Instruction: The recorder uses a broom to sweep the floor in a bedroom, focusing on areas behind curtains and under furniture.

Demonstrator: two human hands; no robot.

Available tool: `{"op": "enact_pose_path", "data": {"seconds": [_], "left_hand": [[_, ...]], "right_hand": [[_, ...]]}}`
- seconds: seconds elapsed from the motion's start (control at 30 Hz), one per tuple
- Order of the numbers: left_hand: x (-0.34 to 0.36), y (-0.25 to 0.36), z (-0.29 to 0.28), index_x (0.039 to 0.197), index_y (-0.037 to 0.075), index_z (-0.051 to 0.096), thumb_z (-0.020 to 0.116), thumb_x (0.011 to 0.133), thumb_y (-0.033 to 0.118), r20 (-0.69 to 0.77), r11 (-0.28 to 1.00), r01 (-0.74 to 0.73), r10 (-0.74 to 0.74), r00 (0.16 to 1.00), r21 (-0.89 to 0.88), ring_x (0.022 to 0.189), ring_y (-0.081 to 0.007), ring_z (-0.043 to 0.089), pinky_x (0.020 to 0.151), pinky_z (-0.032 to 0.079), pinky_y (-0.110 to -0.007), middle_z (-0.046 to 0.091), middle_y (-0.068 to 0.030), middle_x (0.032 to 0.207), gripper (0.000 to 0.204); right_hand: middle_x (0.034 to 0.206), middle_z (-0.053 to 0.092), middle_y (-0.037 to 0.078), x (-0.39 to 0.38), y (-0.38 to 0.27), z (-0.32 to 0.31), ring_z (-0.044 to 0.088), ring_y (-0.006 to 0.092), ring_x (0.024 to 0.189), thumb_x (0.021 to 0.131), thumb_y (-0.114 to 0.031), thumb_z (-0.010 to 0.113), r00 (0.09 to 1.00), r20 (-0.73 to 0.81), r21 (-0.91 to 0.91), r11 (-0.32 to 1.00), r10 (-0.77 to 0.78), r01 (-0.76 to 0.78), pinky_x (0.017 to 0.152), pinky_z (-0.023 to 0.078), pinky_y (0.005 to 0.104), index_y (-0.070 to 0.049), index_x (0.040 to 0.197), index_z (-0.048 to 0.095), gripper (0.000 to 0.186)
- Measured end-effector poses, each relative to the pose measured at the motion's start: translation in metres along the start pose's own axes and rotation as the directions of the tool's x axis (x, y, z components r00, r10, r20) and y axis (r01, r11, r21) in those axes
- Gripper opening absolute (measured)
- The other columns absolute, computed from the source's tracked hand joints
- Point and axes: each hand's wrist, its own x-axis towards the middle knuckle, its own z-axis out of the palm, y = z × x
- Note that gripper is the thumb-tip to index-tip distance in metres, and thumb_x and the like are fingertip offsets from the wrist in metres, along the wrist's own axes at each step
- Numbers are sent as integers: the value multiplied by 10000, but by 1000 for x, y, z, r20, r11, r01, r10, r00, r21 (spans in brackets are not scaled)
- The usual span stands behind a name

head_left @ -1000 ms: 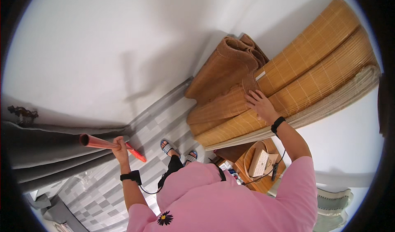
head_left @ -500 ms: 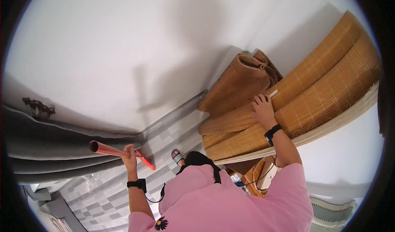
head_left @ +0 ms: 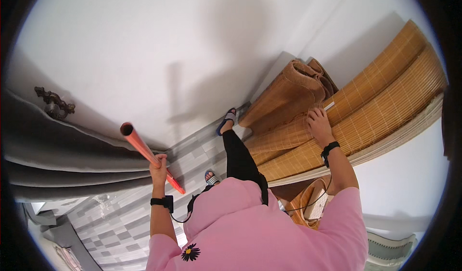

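Note:
My left hand [head_left: 158,171] is closed around a red hollow pole [head_left: 142,148]. The pole's open end tilts up toward the wall, and a flat orange-red head [head_left: 176,184] shows at its lower end, near the floor. What kind of tool it is, I cannot tell. On the right, my right hand [head_left: 319,125] has its bent fingers hooked over a tall bamboo mat [head_left: 365,98], rolled or folded and standing on end. Part of its grip is hidden. Beside that hand stands a brown rolled mat [head_left: 288,90], leaning near the wall corner.
Grey curtains [head_left: 72,160] hang on the left under a dark ornate holdback [head_left: 54,102] on the white wall [head_left: 144,40]. Grey patterned flooring [head_left: 125,223] lies below. My sandalled feet stand between curtain and mats. A wooden piece of furniture [head_left: 301,213] is behind the mats.
One foot has stepped forward to the wall, beside the brown mat. The pole's top has swung up and right, making it steeper. My right hand stays on the bamboo mat, its fingers closer together.

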Motion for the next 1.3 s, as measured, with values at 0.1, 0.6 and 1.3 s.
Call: {"op": "enact_pose_path", "data": {"seconds": [0.1, 0.6, 1.3], "left_hand": [[7, 7, 11, 894, 21, 638, 577, 862, 64, 0, 995, -64, 64, 998, -77, 728, -77, 519, 673, 418, -229, 590, 7, 775, 82], [23, -6, 45, 898, 53, 660, 583, 836, 70, 81, 999, -41, 42, 996, -7, 697, -112, 570, 660, 450, -266, 613, -34, 732, 100], [40, 17, 93, 942, 68, 654, 571, 855, 184, 224, 982, -65, 23, 974, 179, 794, -366, 612, 692, 473, -384, 631, -188, 818, 166]], "right_hand": [[1027, 558, 92, -4, 3, 5, 450, 279, 1097, 740, -126, 667, 991, -101, 25, 996, -83, 86, 990, 341, 433, -54, 880, 613, 166], [1050, 567, 117, -16, -53, -56, 471, 322, 1084, 789, -93, 627, 950, -313, 264, 961, 2, 85, 910, 400, 448, -35, 936, 597, 160], [1303, 418, 158, 102, -55, -62, 361, 376, 1215, 762, -197, 717, 979, -65, 361, 919, 192, -157, 914, 380, 532, -80, 1130, 569, 414]]}}
